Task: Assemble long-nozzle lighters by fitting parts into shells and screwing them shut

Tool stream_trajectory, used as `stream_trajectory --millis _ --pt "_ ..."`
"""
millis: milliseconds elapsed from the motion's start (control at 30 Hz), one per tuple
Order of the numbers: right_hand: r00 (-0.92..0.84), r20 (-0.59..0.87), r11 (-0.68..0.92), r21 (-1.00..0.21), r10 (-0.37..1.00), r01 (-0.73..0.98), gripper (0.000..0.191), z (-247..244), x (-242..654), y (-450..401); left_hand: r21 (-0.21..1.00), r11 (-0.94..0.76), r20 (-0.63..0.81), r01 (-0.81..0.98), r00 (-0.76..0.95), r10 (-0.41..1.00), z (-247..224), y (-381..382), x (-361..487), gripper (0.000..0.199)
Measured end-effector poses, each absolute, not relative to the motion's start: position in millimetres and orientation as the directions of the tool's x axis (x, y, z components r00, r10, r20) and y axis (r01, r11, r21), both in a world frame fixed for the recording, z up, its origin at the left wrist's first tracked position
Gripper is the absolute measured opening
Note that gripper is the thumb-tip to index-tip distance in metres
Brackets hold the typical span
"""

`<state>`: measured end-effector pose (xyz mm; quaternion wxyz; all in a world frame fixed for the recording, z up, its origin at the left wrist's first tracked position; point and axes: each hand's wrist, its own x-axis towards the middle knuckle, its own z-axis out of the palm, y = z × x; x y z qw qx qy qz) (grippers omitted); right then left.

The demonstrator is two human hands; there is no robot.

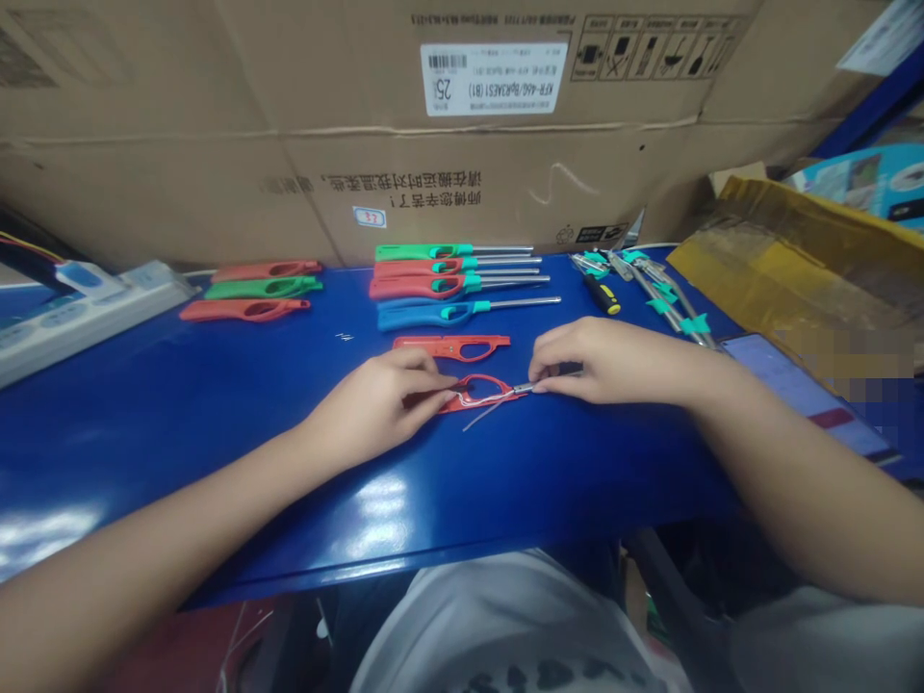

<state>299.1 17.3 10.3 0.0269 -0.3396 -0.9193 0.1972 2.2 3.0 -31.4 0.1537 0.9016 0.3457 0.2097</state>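
At frame centre, a looped red plastic shell (477, 401) is pinched by the left hand (372, 397). A slim metal tube (524, 388) is pinched by the right hand (610, 361).

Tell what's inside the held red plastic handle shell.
Seen: thin white wire running along the shell toward a silver metal tube at its right end. Hidden: contents under the left hand.

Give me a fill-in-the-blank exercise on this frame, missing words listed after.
Of the four lighters with metal tubes, the one closest to the wired handle is ____.
Beside the power strip, the middle one of three handles is ____.
The screwdriver is black and ____.
The left hand is at the wired handle, while the metal piece at its end is held by the ____ hand.

Missing words: blue; green; yellow; right.
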Motion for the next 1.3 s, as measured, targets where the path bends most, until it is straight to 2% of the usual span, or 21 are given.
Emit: stream_trajectory --millis 200,367,767,1033,1300 --pt "-0.768 -0.028 0.711 -0.357 0.640 0.606 0.013 7 295 16 0.468 -0.710 0.289 0.527 0.667 0.686 -34 6 3 0.022" --pt "-0.769 -0.054 0.718 -0.324 0.637 0.617 0.013 9 291 12 0.472 -0.707 0.296 0.527 0.660 0.690 -36 5 3 0.022" --pt "-0.763 -0.089 0.759 -0.078 0.640 0.646 0.022 15 285 2 0.545 -0.648 0.266 0.532 0.624 0.735 -33 4 6 0.022" --pt "-0.763 -0.149 0.777 0.069 0.629 0.626 0.024 18 279 -4 0.545 -0.639 0.250 0.543 0.621 0.742 -33 4 7 0.022" --pt "-0.796 -0.134 0.807 0.109 0.590 0.580 0.022 19 276 -7 0.540 -0.644 0.260 0.543 0.619 0.741 -34 4 7 0.021"
